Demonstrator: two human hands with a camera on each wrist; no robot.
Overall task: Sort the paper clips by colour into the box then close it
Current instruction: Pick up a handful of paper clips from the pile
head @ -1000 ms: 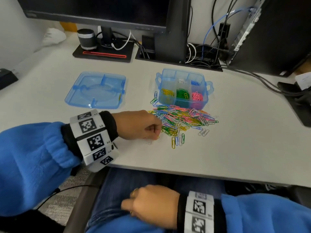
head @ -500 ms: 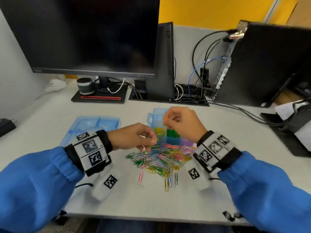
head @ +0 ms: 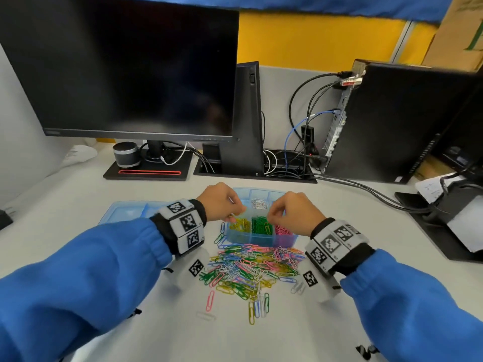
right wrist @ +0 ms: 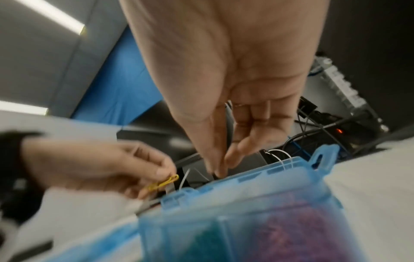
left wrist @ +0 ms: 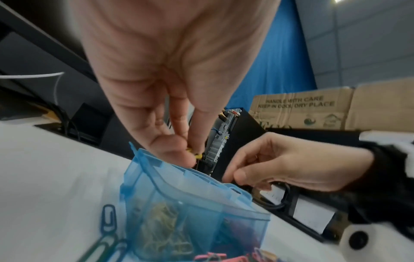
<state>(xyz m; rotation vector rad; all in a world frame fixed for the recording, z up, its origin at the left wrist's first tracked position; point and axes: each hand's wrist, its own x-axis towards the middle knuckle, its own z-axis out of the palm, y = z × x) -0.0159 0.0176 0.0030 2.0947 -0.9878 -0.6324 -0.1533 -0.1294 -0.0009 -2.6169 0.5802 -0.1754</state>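
Over the translucent blue plastic compartment box [head: 261, 240] near the middle of the white desk [head: 366, 270], both hands hover. The left hand [head: 220, 202] pinches a yellow paper clip [right wrist: 164, 182] between thumb and fingertips, above the compartment of yellow clips [head: 239, 226]. The right hand [head: 294, 214] has thumb and fingertips drawn together over the green compartment [head: 261, 226]; cannot tell if a clip is in that pinch.

Progress, my read: early to mid. Yellow, green and pink [head: 283, 230] compartments each hold a clump, and a few silver clips [head: 258, 204] sit in a back compartment. Still to sort: the big mixed pile of coloured wire paper clips [head: 251, 270] on the desk just in front of the box, plus strays nearer the desk edge. The flat translucent blue lid [head: 130, 212] lies off to the left, partly behind the left wrist, so closing is not yet done.
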